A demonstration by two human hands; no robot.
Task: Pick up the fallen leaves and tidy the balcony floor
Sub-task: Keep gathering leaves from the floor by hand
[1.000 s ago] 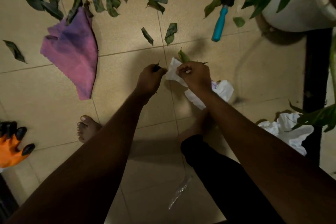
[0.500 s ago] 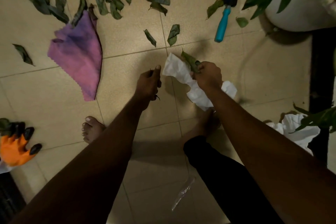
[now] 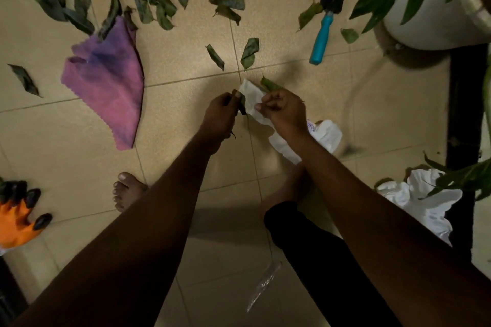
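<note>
White bag [image 3: 252, 98]: your right hand [image 3: 284, 111] grips its mouth. Your left hand [image 3: 220, 114], apart a moment ago, now pinches a dark leaf [image 3: 242, 105] against that mouth, so bagging proceeds. Loose leaves [image 3: 249, 53] lie scattered beyond the bag.

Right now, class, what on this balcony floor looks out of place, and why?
Fallen leaves lie scattered across the far tiles, a few overlapping the crumpled purple cloth. A blue-handled trowel lies loose beside the white pot, not put away.
</note>
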